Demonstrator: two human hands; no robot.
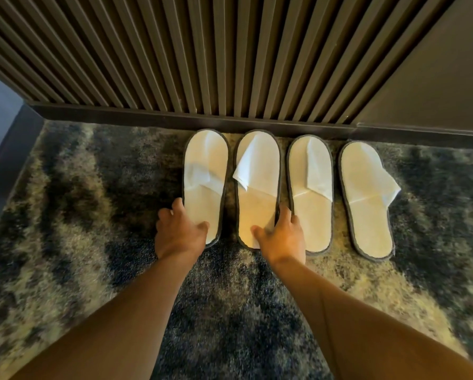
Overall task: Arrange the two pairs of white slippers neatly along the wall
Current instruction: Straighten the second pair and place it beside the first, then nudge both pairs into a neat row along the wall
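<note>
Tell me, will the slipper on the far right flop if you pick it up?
Probably. The far-right slipper looks thin and flat, so it would likely bend and feel light. Its loose upper flap spills over the side, so it may dangle. Pushed along the fuzzy carpet, it would likely drag, not slide.

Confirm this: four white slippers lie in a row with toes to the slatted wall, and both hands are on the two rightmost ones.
Not quite. The head view shows the left hand and right hand on the two leftmost slippers, not the rightmost. Otherwise correct: four in a row, toes to the slatted wall.
</note>
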